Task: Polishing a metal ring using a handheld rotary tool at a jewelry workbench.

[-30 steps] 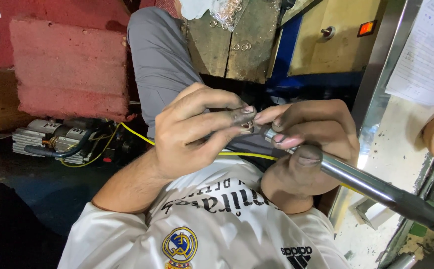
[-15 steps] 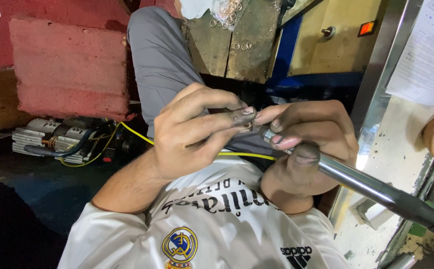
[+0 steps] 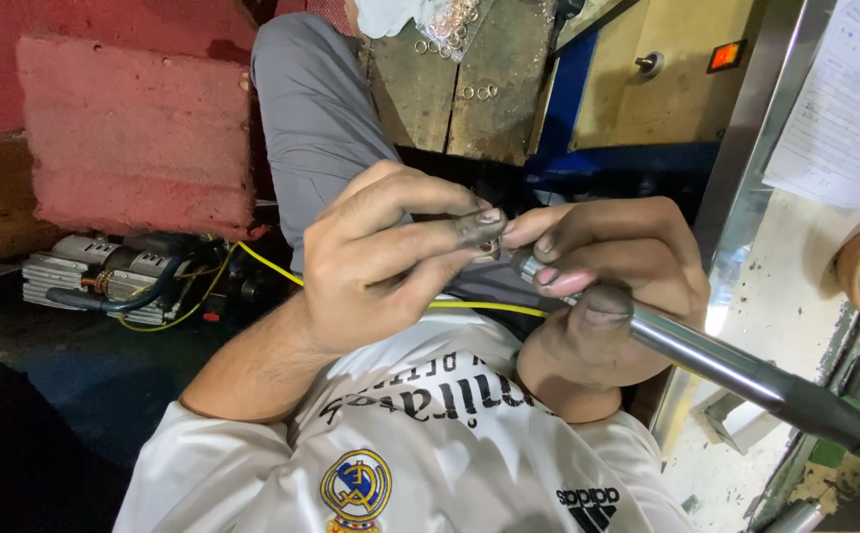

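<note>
1. Nothing has shifted since the earlier frames: both hands stay locked together in front of the chest, with the small part pinched at the same spot.
2. Left hand has its fingers curled together, thumb and forefinger tips clamped on a small metal part; only a sliver of it shows between the tips.
3. Right hand is wrapped around a steel tool, fingers closed on its near end and the thumb pressed along the shaft.
4. Tool tip pokes out from the right fingers and sits just beside the part; whether they touch, I cannot tell.
5. Shaft runs down and to the right, away from the hands, ending in a dark grip.
6. Yellow cable passes behind the left wrist toward a grey pump on the floor.
7. Loose metal rings lie on a worn block above the hands, well apart from them.
</note>
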